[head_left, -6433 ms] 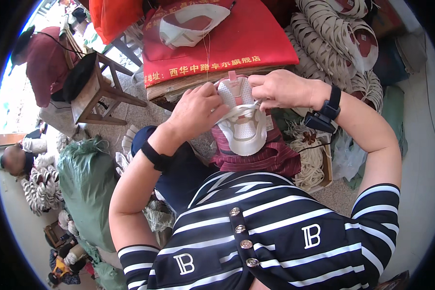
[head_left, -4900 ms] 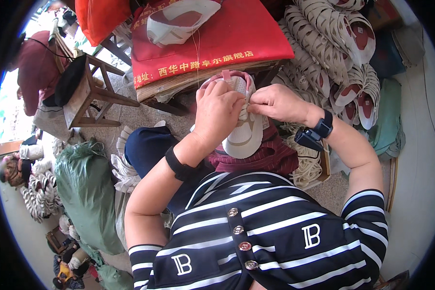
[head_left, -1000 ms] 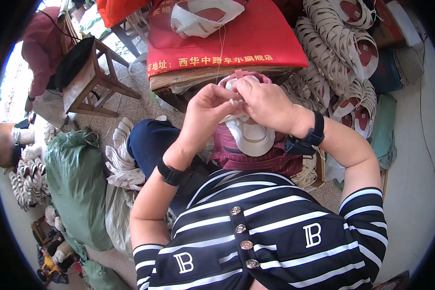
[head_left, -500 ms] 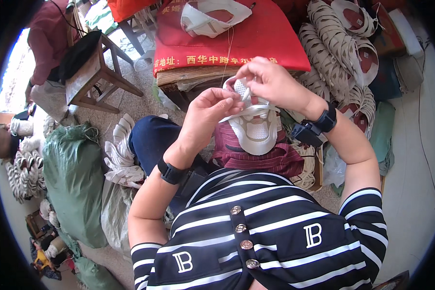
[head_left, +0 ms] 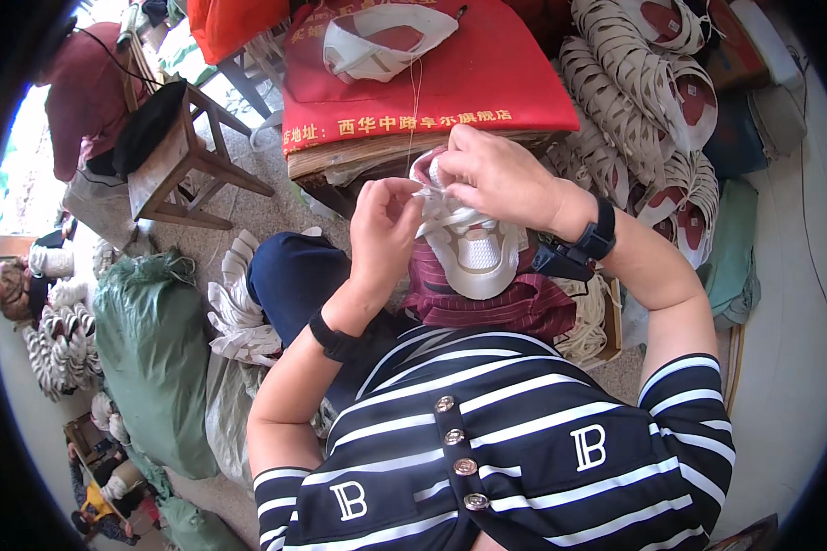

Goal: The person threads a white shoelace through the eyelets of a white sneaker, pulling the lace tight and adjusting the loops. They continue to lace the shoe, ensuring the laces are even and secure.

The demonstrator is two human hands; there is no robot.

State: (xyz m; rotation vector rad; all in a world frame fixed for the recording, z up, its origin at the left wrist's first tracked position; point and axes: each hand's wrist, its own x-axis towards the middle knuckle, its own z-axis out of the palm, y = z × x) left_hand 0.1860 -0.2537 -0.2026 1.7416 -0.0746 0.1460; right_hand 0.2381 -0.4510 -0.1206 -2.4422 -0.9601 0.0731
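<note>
A white shoe upper [head_left: 478,253] with mesh panels rests on a dark red striped cloth [head_left: 487,308] over my lap, its toe toward me. Loops of flat white shoelace [head_left: 459,216] cross its front. My left hand [head_left: 384,225] pinches the lace at the upper's left side, thumb and forefinger together. Across from it, my right hand [head_left: 510,184] is closed on the lace by the collar, its fingers curled in. The fingertips hide just where the lace passes through the eyelets.
Ahead is a wooden bench with a red cloth [head_left: 515,83], holding another white upper [head_left: 386,46]. Stacked uppers [head_left: 616,83] stand at right, above a box of cords [head_left: 583,321]. At left are a wooden stool [head_left: 179,165], a green sack [head_left: 152,358] and a person's sleeve [head_left: 92,92].
My hands have drawn slightly left, and the lace loops have shifted over the upper. The left fingers have moved to the upper's left edge. The whole view has swung a little.
</note>
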